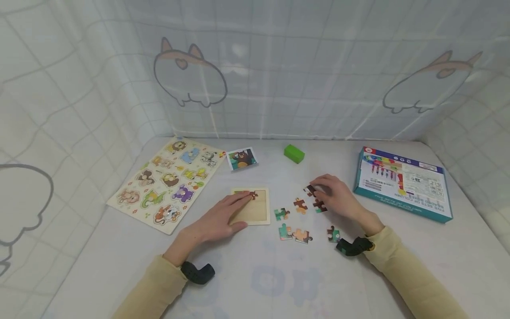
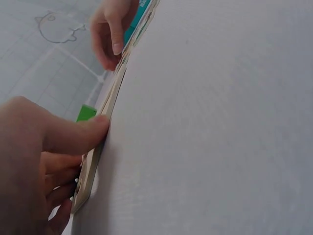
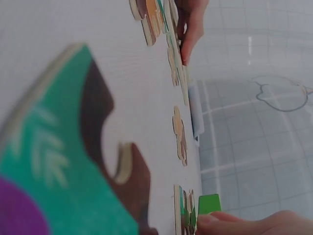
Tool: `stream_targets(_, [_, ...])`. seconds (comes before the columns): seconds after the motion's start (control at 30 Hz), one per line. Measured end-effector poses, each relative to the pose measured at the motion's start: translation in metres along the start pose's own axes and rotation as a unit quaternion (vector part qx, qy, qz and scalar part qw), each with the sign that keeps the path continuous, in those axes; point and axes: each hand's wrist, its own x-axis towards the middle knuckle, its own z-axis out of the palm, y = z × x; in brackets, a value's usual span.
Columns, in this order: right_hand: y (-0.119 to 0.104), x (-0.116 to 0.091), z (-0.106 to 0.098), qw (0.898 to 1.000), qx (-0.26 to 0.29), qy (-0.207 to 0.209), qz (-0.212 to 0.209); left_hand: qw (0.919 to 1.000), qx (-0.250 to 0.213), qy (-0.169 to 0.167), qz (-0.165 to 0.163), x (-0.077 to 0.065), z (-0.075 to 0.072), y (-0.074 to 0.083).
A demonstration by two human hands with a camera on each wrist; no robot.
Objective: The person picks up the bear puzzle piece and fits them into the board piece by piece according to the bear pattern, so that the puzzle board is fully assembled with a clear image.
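Observation:
My left hand (image 1: 217,219) holds the left side of a shallow square wooden puzzle tray (image 1: 259,217). Its fingertips lie over a brown jigsaw piece (image 1: 254,195) at the tray's far side. The left wrist view shows the thumb (image 2: 93,132) against the tray's near rim. To the right, my right hand (image 1: 336,197) pinches a dark jigsaw piece (image 1: 308,191) between thumb and fingers, low over the table; the fingers partly hide it. A brown and green piece (image 1: 319,206) lies under that hand. Several loose pieces, such as an orange and brown one (image 1: 300,205), lie between the hands.
An animal puzzle board (image 1: 159,208) lies at the left. Behind the tray are a small bear picture (image 1: 242,158) and a green block (image 1: 294,153). A boxed bead set (image 1: 402,184) lies at the right. Another piece (image 1: 333,234) sits near the right wrist.

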Motion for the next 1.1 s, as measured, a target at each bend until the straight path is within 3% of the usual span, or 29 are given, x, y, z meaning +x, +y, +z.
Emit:
stream_targets(0.43, [0.0061,-0.0018,0.0061,0.999,-0.025,-0.004,-0.049,0.9998,0.012,0.016,0.005,0.0001,0.0021,-0.0011])
stream_targets(0.87, [0.0067,-0.0008,0.0064,0.999,-0.039,0.011,-0.012,0.9997,0.011,0.021,0.005,-0.0001,0.0025,-0.0004])
stream_targets(1.1, [0.0094,-0.0015,0.0072,0.999,-0.038,0.007,-0.023,0.9997,0.010,0.020,0.001,-0.0003,0.0025,0.0001])
